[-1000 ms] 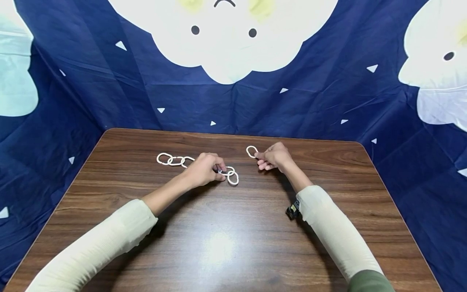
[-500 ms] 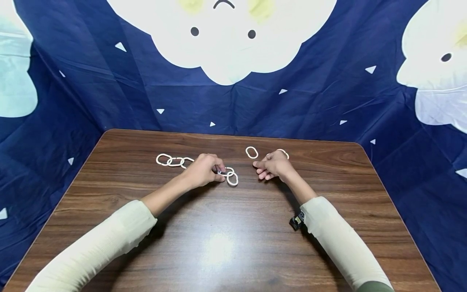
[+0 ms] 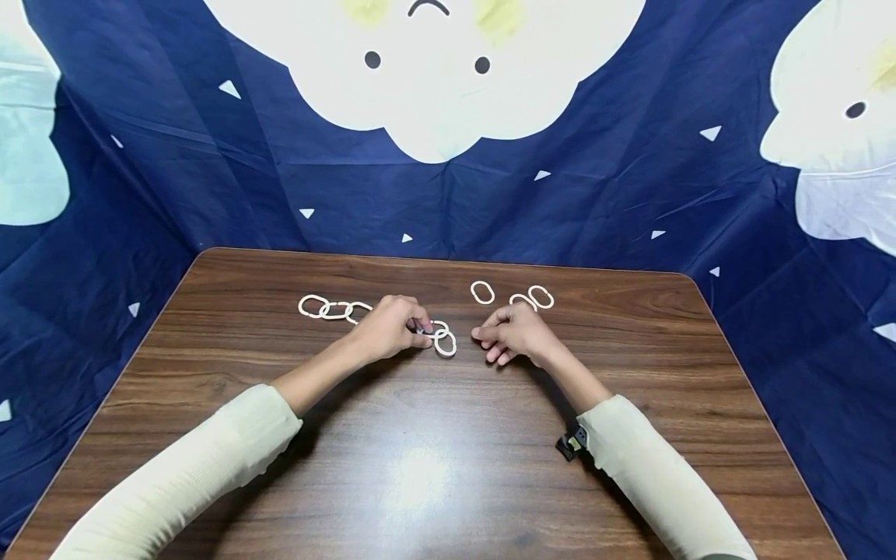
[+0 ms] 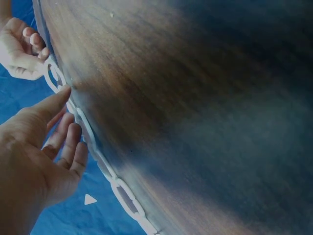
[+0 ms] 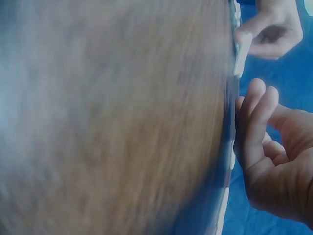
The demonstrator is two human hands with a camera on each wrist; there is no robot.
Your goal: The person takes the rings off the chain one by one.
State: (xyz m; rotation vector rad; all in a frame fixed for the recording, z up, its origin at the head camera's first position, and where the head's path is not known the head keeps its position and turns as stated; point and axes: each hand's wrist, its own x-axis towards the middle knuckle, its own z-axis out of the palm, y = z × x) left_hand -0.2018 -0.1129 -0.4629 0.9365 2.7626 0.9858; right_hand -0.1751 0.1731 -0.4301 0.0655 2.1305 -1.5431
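Note:
A chain of white plastic links (image 3: pixel 336 310) lies across the upper left of the table in the head view. My left hand (image 3: pixel 388 327) pinches one of its links near the right end between thumb and fingers, hiding the middle of the chain. The end link (image 3: pixel 446 344) lies just beyond those fingertips; the left wrist view shows the thumb against a link (image 4: pixel 55 76). My right hand (image 3: pixel 514 334) hovers low, right of the end link and apart from it, its fingers loosely bent around nothing. Behind it lie loose links: one by itself (image 3: pixel 483 292) and another (image 3: pixel 541 296) beside a partly hidden link (image 3: pixel 523 300).
The brown wooden table (image 3: pixel 420 428) reaches back to a dark blue cloth (image 3: pixel 350 210) with white cloud faces. A small black device (image 3: pixel 572 444) is fixed at the right sleeve (image 3: pixel 651 474).
My right hand has let go of the single loose link and drawn back toward me and slightly left, uncovering two more links behind it. My left hand stays in place.

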